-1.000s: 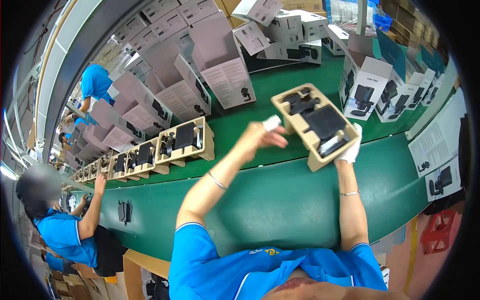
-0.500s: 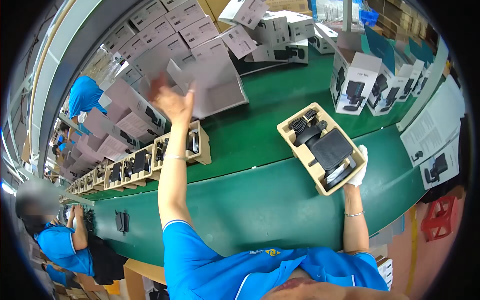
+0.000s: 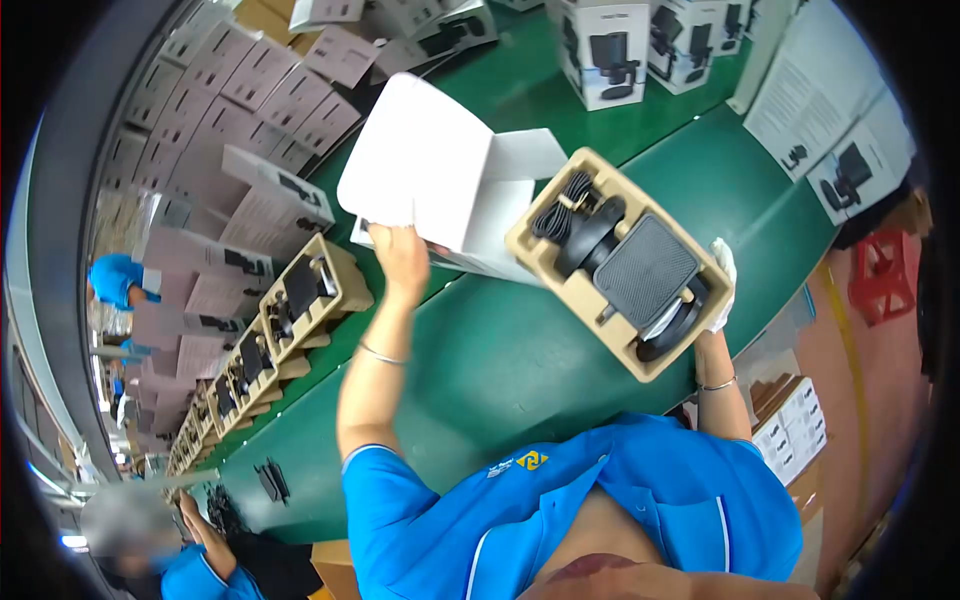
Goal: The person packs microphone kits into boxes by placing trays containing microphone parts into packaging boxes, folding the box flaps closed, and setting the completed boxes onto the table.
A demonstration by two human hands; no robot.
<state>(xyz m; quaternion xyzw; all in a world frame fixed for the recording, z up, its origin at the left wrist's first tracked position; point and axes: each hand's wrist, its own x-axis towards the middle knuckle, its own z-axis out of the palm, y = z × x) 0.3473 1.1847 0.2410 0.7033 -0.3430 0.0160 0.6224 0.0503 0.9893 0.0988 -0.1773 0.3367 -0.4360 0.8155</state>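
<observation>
My left hand (image 3: 402, 262) is bare and closed on the near edge of an open white box (image 3: 430, 165), whose flaps stand up and whose inside shows. In my right hand (image 3: 722, 288), gloved in white, is the right end of a tan pulp tray (image 3: 560, 270). The tray is tilted over the green bench, its upper left corner close to the box opening. Inside it lie a black textured device (image 3: 648, 270), a coiled black cable (image 3: 552, 222) and round black parts. My right fingers are partly hidden behind the tray.
More filled tan trays (image 3: 352, 285) run along the left of the green bench (image 3: 480, 350), beside open boxes (image 3: 275, 205) and stacked cartons (image 3: 225, 60). Printed boxes (image 3: 610, 60) stand at the back. A co-worker (image 3: 205, 570) is at the lower left; a red stool (image 3: 885, 275) is right.
My left hand has taken hold of the white box and brought it near the tray. The tray is now closer, beside the box opening. The whole view has turned.
</observation>
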